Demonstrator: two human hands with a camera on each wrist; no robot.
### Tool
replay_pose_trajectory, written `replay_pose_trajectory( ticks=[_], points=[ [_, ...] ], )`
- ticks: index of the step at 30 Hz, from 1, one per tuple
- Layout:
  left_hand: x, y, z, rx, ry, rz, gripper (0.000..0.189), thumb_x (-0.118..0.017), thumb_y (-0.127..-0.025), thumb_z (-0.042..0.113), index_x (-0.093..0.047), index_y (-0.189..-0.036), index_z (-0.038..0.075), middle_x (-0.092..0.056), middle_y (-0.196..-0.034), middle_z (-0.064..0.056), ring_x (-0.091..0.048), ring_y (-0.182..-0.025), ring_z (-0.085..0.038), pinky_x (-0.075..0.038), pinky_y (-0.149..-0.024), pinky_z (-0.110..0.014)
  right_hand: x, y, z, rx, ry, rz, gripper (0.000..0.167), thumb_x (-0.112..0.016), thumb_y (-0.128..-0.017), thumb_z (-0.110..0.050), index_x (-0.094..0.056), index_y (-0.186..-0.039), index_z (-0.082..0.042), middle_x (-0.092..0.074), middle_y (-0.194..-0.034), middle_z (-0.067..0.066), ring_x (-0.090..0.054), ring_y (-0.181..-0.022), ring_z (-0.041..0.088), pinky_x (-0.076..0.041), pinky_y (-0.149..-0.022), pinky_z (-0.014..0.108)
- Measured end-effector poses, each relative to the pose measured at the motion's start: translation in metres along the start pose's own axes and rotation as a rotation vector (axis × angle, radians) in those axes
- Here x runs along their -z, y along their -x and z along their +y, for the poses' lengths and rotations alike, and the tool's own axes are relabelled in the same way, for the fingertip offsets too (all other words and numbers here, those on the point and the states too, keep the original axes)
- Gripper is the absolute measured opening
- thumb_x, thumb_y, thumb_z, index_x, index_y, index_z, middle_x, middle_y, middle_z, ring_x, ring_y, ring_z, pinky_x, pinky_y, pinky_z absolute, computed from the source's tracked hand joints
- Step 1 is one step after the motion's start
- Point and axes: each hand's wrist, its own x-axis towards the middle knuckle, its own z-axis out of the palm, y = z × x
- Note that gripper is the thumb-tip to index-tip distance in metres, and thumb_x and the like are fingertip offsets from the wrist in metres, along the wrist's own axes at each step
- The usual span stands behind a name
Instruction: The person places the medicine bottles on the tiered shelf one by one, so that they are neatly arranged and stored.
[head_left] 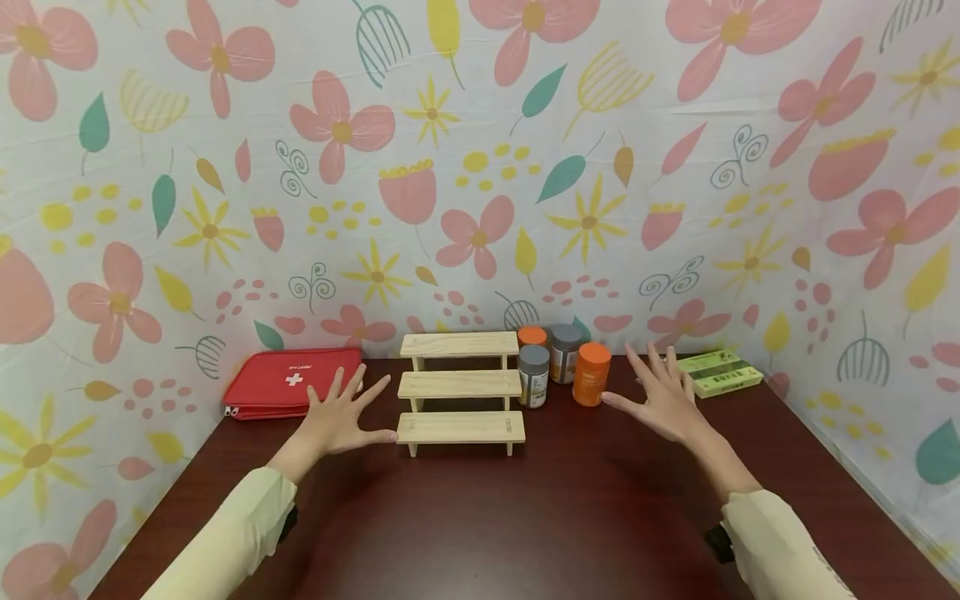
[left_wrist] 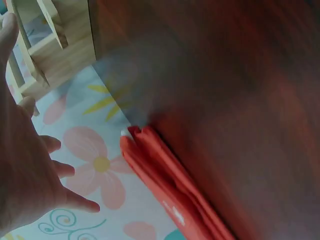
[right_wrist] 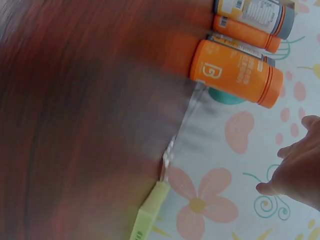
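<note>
My left hand point(head_left: 337, 419), fingers spread, hovers between a red first-aid pouch point(head_left: 262, 379) and a three-step wooden rack point(head_left: 461, 427); its thumb overlaps the rack's lowest step in the head view. With fingers also spread, my right hand point(head_left: 663, 396) is over the table beside an orange bottle point(head_left: 592, 375). Neither hand holds anything. Behind the rack's right side stand two grey-lidded bottles point(head_left: 533, 379) and another orange-lidded bottle point(head_left: 532, 336), partly hidden. A flat green box point(head_left: 720, 372) with a dark band lies to the right of my right hand.
The dark reddish-brown table point(head_left: 480, 517) reaches back to a flower-printed cloth point(head_left: 480, 167) that hangs behind and at both sides. The pouch, rack, bottles and box line the table's far edge. In the right wrist view, a small clear-plastic item point(right_wrist: 169, 152) lies near the green box.
</note>
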Motion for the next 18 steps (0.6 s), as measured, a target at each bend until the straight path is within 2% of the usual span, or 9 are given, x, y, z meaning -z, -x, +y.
replay_pose_trajectory(
  ticks=[9,14,18],
  points=[
    [-0.022,0.005,0.009,0.028,0.094,0.009,0.092,-0.058,-0.079,0.072,-0.027,-0.154,0.029,-0.017,-0.162,-0.022,-0.013,-0.148,-0.050,-0.012,-0.102,-0.081,-0.018,-0.016,-0.004,0.000,-0.078,0.056,0.093,-0.061,-0.088,-0.058,-0.006,-0.158,-0.029,-0.001,-0.165,0.015,0.013,-0.147,0.051,0.002,-0.105,0.078],
    [-0.028,0.005,0.017,0.016,0.133,0.026,0.098,-0.061,-0.077,0.073,-0.022,-0.156,0.029,-0.015,-0.162,-0.023,-0.011,-0.148,-0.049,-0.014,-0.104,-0.079,-0.030,-0.027,-0.005,-0.014,-0.119,0.113,0.091,-0.063,-0.088,-0.053,-0.013,-0.158,-0.024,-0.008,-0.163,0.022,0.003,-0.146,0.055,-0.003,-0.105,0.078],
    [-0.031,0.003,0.026,-0.003,0.207,0.011,0.103,-0.067,-0.075,0.069,-0.021,-0.156,0.025,-0.020,-0.158,-0.028,-0.021,-0.144,-0.053,-0.019,-0.104,-0.077,-0.039,-0.034,-0.006,-0.025,-0.146,0.154,0.086,-0.064,-0.089,-0.048,-0.020,-0.156,-0.016,-0.015,-0.160,0.027,-0.007,-0.145,0.055,-0.009,-0.105,0.078]
  ],
)
